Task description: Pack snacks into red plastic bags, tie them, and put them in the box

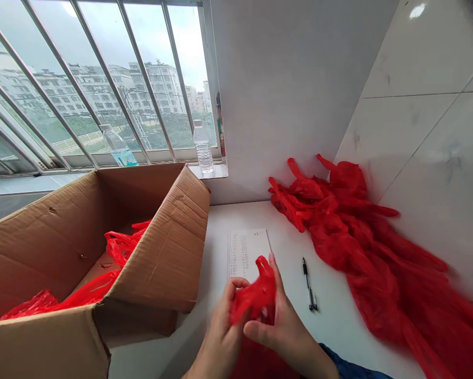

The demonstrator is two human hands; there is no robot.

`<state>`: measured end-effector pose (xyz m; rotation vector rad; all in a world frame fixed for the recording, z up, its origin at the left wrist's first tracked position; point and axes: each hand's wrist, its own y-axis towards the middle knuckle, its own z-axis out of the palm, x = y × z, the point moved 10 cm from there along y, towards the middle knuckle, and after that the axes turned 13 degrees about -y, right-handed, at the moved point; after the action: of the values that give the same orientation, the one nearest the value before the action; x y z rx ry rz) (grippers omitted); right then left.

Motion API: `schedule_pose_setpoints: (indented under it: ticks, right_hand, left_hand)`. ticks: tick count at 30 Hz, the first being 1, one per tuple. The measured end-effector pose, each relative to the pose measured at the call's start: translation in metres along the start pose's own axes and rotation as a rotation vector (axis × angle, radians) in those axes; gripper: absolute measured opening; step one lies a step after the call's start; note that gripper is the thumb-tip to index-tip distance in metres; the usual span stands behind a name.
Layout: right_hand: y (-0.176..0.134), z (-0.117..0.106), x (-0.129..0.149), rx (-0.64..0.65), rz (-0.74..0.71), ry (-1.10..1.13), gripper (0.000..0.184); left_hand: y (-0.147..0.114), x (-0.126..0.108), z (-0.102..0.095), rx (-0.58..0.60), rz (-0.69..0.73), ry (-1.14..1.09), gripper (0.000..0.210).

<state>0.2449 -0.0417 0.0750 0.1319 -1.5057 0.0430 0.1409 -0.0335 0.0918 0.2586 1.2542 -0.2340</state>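
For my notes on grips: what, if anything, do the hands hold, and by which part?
A red bag, by a bunched part between the left hand and right hand; blur hides exactly which part.

Red plastic bag [255, 299] between both hands [225, 329]

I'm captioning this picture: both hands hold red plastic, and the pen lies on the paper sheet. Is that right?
Not quite: in the head view, the pen lies on the white table, right of the paper sheet. The left hand and right hand do hold red plastic.
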Motion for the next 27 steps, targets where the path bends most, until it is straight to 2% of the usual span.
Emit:
schedule_pose_setpoints:
  ticks: [2,4,5,8,11,14,16,18,21,24,27]
  right_hand:
    - [0.001,0.001,0.008,0.002,-0.03,-0.114,0.093]
    - [0.003,0.0,0.01,-0.008,-0.013,-0.123,0.06]
    - [0.003,-0.001,0.008,-0.015,0.023,-0.073,0.052]
    - [0.003,-0.001,-0.006,-0.036,0.154,0.157,0.058]
    - [0.002,0.0,-0.004,0.017,0.151,0.224,0.057]
    - [0.002,0.0,0.017,0.156,-0.008,-0.029,0.043]
    - [0.001,-0.004,0.031,0.178,-0.158,-0.29,0.031]
    - [0.001,-0.011,0.038,0.119,-0.254,-0.474,0.017]
    - [-0.003,-0.023,0.044,-0.072,-0.334,-0.599,0.007]
    - [-0.011,-0.027,0.05,-0.235,-0.422,-0.661,0.016]
    - [-0.017,-0.027,0.051,-0.3,-0.458,-0.646,0.021]
  left_hand:
    - [-0.001,-0.005,0.01,0.089,0.058,0.247,0.022]
    - [-0.003,-0.004,0.014,0.118,0.038,0.323,0.014]
    - [-0.003,0.0,0.013,0.121,-0.013,0.268,0.013]
    - [-0.005,0.017,0.014,0.144,-0.212,-0.125,0.025]
    - [-0.006,0.027,0.013,0.145,-0.357,-0.487,0.035]
    - [-0.005,0.029,0.005,0.081,-0.414,-0.663,0.03]
    - [-0.003,0.027,-0.002,0.027,-0.396,-0.683,0.024]
    - [-0.002,0.023,-0.006,0.004,-0.365,-0.668,0.02]
    - [-0.004,0.023,-0.008,0.016,-0.361,-0.598,0.024]
    - [-0.007,0.023,-0.006,0.063,-0.375,-0.47,0.034]
    - [-0.007,0.016,-0.004,0.106,-0.327,-0.353,0.041]
